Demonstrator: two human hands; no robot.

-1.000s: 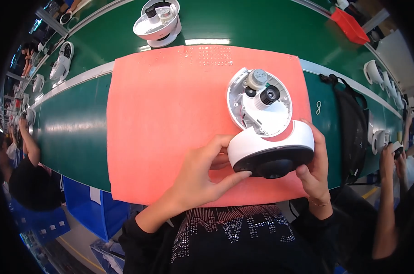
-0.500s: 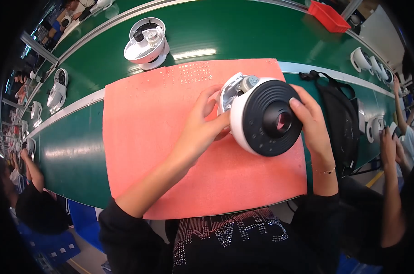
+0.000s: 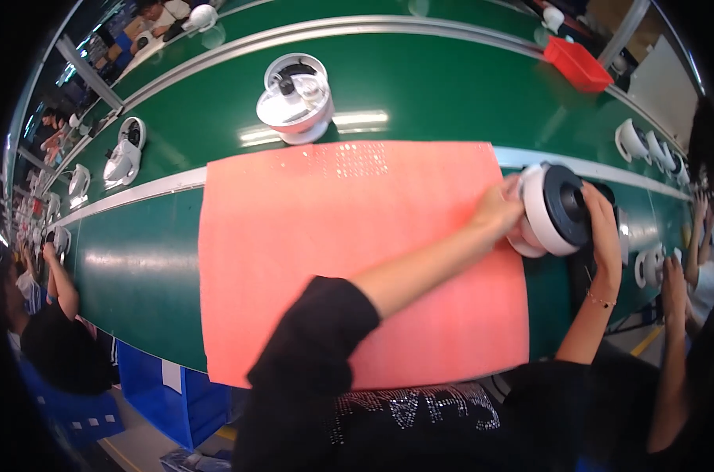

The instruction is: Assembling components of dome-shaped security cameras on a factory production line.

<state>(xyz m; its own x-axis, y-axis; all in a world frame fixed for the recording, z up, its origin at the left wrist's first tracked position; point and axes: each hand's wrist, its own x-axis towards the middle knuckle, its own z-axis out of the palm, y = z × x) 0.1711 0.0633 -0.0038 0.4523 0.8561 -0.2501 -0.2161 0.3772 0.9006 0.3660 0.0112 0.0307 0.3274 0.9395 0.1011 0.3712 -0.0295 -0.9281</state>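
A: While both hands grip it, where does the round white dome-shaped device with the black front face (image 3: 557,211) sit?

B: At the right edge of the salmon-pink foam mat (image 3: 349,252), partly off it, over the green conveyor bench (image 3: 451,86). The left hand (image 3: 498,211) reaches across the mat with its fingers (image 3: 512,189) wrapped on the device's left side; the right hand (image 3: 605,228) cups the right side, fingers clenched around the rim.

A: How far along does the work look?

B: I judge the device looks closed up, white shell and black face joined, with no loose parts on the mat. Whether it is fully fastened, I cannot tell. It is not yet set down, so releasing it seems to be what is left.

A: Anything else nearby?

B: An open white round housing with exposed parts inside (image 3: 295,94) stands far on the bench, past the mat, untouched. A red plastic bin (image 3: 579,63) sits far right.
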